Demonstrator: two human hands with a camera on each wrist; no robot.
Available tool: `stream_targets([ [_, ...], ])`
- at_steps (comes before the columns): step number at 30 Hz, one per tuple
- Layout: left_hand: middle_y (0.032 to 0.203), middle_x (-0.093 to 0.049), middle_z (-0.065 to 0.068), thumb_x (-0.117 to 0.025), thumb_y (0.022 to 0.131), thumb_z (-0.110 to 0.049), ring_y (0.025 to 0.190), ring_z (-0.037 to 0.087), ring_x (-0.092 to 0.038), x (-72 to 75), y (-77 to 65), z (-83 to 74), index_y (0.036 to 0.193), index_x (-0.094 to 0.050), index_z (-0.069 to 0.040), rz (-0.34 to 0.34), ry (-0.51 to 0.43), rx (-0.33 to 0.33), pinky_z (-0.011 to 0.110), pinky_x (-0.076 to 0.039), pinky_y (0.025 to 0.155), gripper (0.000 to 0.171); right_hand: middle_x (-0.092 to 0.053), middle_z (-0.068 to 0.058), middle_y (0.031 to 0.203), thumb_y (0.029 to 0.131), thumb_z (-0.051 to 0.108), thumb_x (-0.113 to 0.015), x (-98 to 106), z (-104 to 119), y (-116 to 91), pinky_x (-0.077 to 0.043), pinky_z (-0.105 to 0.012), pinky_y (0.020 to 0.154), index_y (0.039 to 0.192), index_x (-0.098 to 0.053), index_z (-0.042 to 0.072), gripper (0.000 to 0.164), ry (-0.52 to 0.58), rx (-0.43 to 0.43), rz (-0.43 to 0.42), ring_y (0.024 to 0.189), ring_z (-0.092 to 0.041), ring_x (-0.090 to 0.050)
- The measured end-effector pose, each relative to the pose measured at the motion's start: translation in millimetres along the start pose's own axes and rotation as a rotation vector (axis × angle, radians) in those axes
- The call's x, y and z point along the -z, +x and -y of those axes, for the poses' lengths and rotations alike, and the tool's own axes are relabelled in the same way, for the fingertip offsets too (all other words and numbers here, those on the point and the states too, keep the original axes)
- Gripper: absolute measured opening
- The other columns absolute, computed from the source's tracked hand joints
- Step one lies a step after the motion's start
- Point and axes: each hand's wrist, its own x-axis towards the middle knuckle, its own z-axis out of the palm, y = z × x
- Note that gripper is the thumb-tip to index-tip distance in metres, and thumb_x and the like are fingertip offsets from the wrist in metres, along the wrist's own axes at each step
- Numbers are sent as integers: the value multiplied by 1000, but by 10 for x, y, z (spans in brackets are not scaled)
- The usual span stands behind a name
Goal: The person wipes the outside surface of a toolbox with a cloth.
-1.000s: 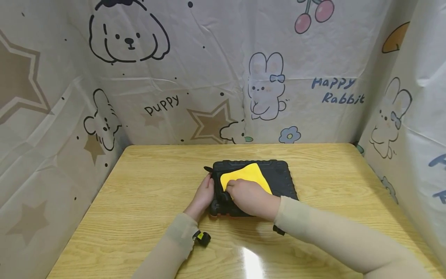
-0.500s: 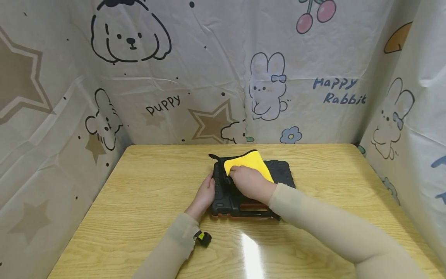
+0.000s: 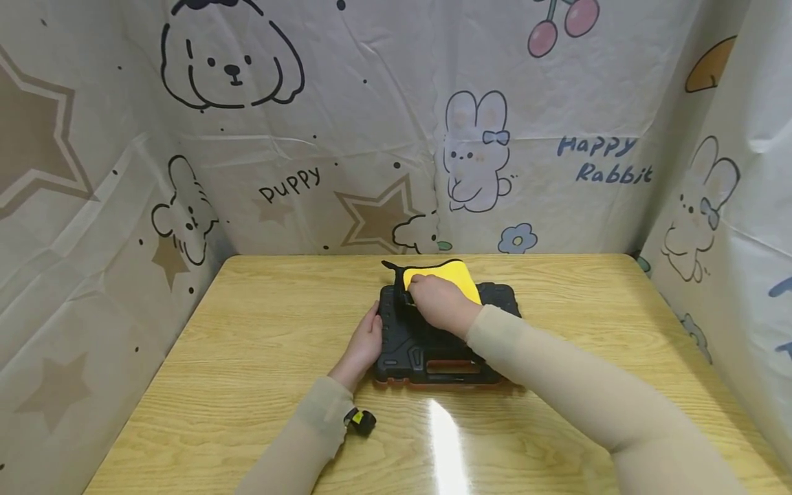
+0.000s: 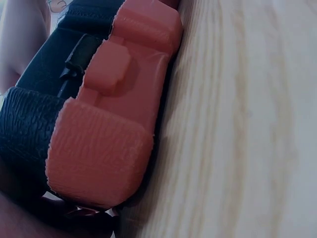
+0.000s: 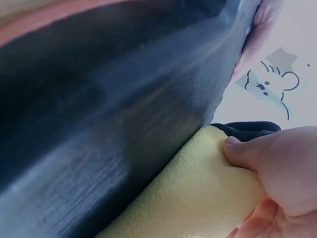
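Observation:
A black tool case (image 3: 402, 337) with an orange-red lower half lies flat on the table. My left hand (image 3: 363, 344) rests along the case's left side, its fingers fairly straight against it. In the left wrist view the case's orange-red edge (image 4: 104, 148) fills much of the frame. Over the far part of the lid, my right hand (image 3: 444, 302) pinches a yellow cloth (image 3: 454, 275) with black trim and a black loop. The right wrist view has the thumb pressing on the cloth (image 5: 198, 183) near its loop; part of the cloth is hidden under the hand.
The case stands on a light wood-grain table (image 3: 278, 330). A white printed curtain (image 3: 371, 137) encloses the back and both sides. A black device (image 3: 361, 421) is strapped at the left wrist.
My right hand has slid the yellow cloth away from me, toward the case's far edge. More of the lid and its handle now show. The left hand stays in place.

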Motion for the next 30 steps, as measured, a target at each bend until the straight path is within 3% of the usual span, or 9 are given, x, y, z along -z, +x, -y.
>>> stream_targets([
  [11,155,-25,23,-29,105,-20,140,34,-20,6,3,10,150,-23,-2,-12,38,-31,54,-19,116,50,-69,-11,107,93,9,-57,-20,-89,99,-56,-34,88,110,-69,5,21,-7,-13,-1,89,-20,-63],
  [21,155,-25,23,-30,105,-22,140,35,-21,1,-16,-31,150,-23,-2,-10,43,-33,54,-20,116,50,-67,-11,104,93,8,-56,-51,-73,63,-57,-34,84,107,-70,3,20,-53,19,-19,86,-21,-63],
  [30,155,-27,22,-33,104,-27,139,35,-22,11,-29,-37,151,-23,-4,-24,29,2,56,-22,115,53,-66,-11,98,91,10,-61,-86,-2,63,-57,-34,82,107,-71,4,20,-64,23,-20,82,-22,-60],
])
